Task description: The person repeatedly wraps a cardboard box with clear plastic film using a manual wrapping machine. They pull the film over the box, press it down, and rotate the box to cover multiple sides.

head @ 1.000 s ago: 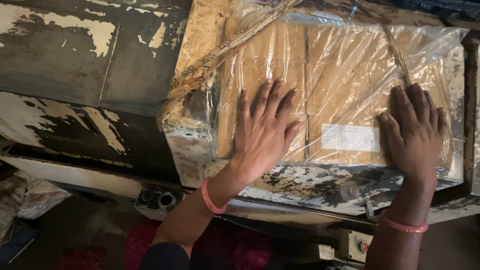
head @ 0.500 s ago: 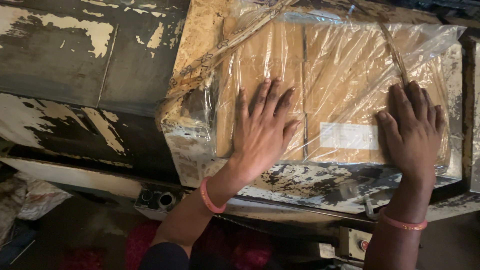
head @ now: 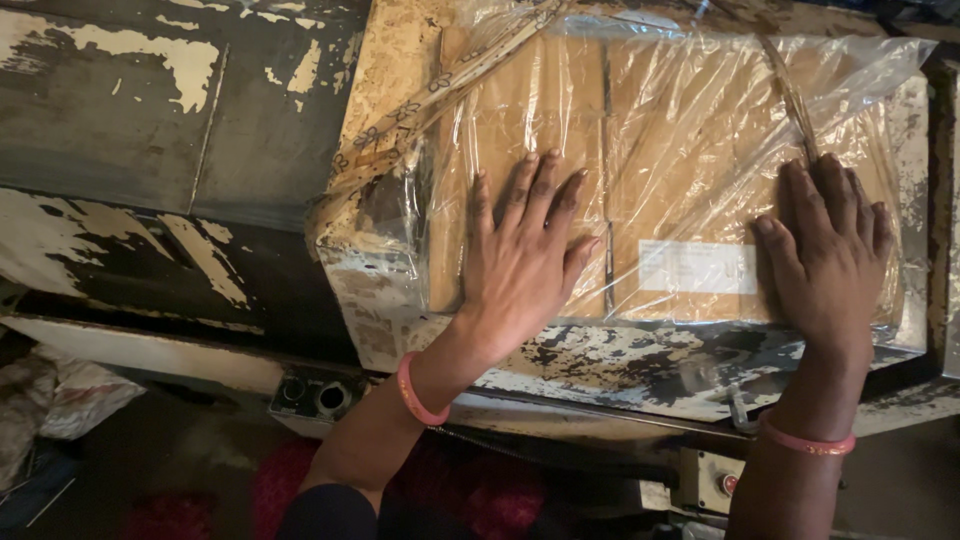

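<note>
A flat brown cardboard package (head: 650, 180) fills the upper right of the frame, lying on a worn, paint-chipped machine surface (head: 600, 365). It is rectangular, tan to light brown, with a dark seam running top to bottom near its middle. A loose sheet of clear plastic wrap (head: 720, 110) covers it, crinkled and shiny, spilling past the package's left edge and bunching toward the upper right corner. A white rectangular label (head: 697, 267) sits under the plastic near the package's lower edge, right of the seam; its print is too faint to make out. Both hands lie flat on the wrap.
</note>
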